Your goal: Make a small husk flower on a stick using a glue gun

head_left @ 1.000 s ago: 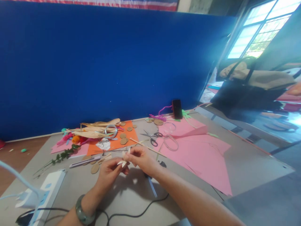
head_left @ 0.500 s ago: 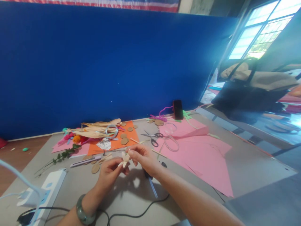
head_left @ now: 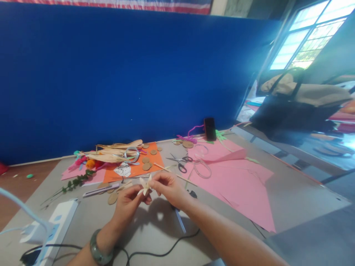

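A small cream flower with pointed petals [head_left: 145,186], perhaps made of dried husk, is held between my two hands above the grey table. My left hand [head_left: 131,199] pinches its base from the left, fingers closed underneath. From the right, my right hand [head_left: 169,188] closes thumb and forefinger on one petal. Partly hidden below my right wrist lies a dark tool with a pale glue stick [head_left: 180,221] poking out. Black-handled scissors [head_left: 181,164] lie beyond my right hand. A utility knife [head_left: 100,190] and round wooden slices [head_left: 112,198] lie left of the flower.
Dried corn husks [head_left: 111,153] and a tape roll [head_left: 132,154] lie on orange paper [head_left: 135,170]. Pink sheets [head_left: 238,181] spread rightward. A power strip [head_left: 62,225] and black cable [head_left: 163,254] sit in front. A phone [head_left: 210,129] leans near the blue panel [head_left: 133,74].
The flower has turned so its petals face me more and look more spread. My right fingers have shifted slightly along its right side; the left hand has hardly moved.
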